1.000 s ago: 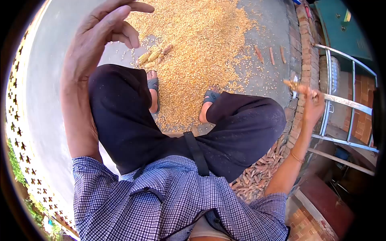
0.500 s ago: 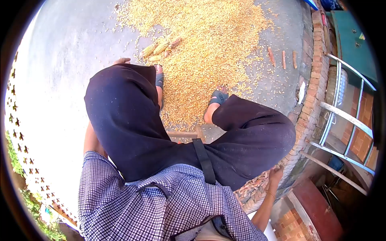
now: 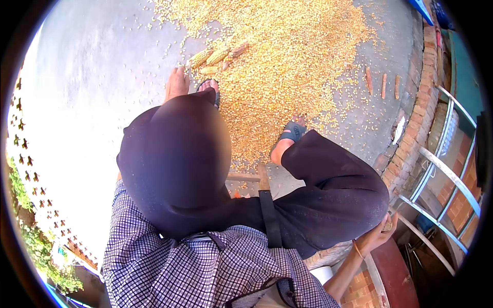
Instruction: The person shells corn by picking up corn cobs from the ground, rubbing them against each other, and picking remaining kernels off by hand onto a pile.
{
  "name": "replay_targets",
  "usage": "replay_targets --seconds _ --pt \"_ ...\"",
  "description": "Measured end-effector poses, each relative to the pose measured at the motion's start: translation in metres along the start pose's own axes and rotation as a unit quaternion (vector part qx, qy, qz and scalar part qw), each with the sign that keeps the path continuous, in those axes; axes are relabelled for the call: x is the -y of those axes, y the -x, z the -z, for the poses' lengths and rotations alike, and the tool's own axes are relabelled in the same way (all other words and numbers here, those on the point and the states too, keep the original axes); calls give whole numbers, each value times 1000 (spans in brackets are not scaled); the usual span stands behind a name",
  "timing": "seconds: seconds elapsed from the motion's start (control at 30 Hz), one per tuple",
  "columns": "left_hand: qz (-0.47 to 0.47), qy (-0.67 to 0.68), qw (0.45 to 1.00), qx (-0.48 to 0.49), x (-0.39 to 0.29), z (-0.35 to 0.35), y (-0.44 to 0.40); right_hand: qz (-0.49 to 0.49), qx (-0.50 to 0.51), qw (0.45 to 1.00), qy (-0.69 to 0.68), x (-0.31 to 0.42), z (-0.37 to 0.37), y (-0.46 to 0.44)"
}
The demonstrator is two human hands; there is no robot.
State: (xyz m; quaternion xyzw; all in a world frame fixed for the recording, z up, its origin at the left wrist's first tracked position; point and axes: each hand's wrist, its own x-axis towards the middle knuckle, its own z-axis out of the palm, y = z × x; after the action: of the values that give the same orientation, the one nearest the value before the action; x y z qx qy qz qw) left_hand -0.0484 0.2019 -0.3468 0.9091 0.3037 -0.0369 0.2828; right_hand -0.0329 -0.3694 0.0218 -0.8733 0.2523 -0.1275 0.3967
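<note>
My left hand (image 3: 177,83) reaches past my left knee, low over the concrete floor, near my sandalled left foot (image 3: 209,86). Its fingers point forward and look open, with nothing visible in them. Close to its right lie yellow corn cobs (image 3: 218,55) and a bare reddish cob (image 3: 239,50), on the edge of a wide spread of loose corn kernels (image 3: 287,61). My right hand (image 3: 378,235) is beside my right knee, its fingers curled around a small brownish thing, mostly hidden, that I cannot make out.
Three stripped cobs (image 3: 383,85) lie on the floor at the right. Beyond them runs a low brick edge (image 3: 417,115), with a metal ladder (image 3: 447,169) outside it. A wooden frame piece (image 3: 263,177) shows between my legs.
My left hand has come forward from behind the knee towards the corn cobs, and my left knee has risen. My right hand has moved outward and forward beside the right knee.
</note>
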Motion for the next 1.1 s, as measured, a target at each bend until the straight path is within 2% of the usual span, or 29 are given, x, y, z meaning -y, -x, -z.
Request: replay_targets --seconds 0.1,0.2,0.33,0.4,0.5,0.63,0.67,0.73,0.87,0.93,1.03,1.07,1.1 --pt "-44 -59 995 -61 -4 -1 -15 -50 -6 998 -39 -7 -9 6" --pt "-76 -89 993 -22 -5 -5 -31 -85 19 994 -63 -6 -13 17" --pt "-93 -106 989 35 -8 -26 -50 -39 -7 999 -8 -11 -13 20" --pt "-69 -105 991 51 -11 -36 -60 -26 -11 999 20 -3 -19 25" --pt "-31 -130 989 60 -17 -50 -66 9 18 999 -26 4 -27 23" --pt "8 -133 990 55 -14 -52 -70 17 13 1000 13 2 -25 22" --pt "59 -15 994 92 -8 -47 -70 13 5 1000 25 4 -27 23" --pt "149 221 952 152 8 -33 -77 1 -10 1000 11 9 -33 24" --pt "66 482 858 165 -47 65 -61 -10 -28 998 -60 -2 -31 23" --pt "22 577 803 146 -101 121 -49 42 -20 998 30 -9 -24 13" --pt "-81 620 764 159 -158 191 -31 88 -59 992 66 6 -29 7" --pt "-98 620 761 163 -177 215 -21 102 -73 991 42 10 -29 0" --pt "-124 622 755 166 -203 240 -6 44 -53 997 -47 14 -22 -7"
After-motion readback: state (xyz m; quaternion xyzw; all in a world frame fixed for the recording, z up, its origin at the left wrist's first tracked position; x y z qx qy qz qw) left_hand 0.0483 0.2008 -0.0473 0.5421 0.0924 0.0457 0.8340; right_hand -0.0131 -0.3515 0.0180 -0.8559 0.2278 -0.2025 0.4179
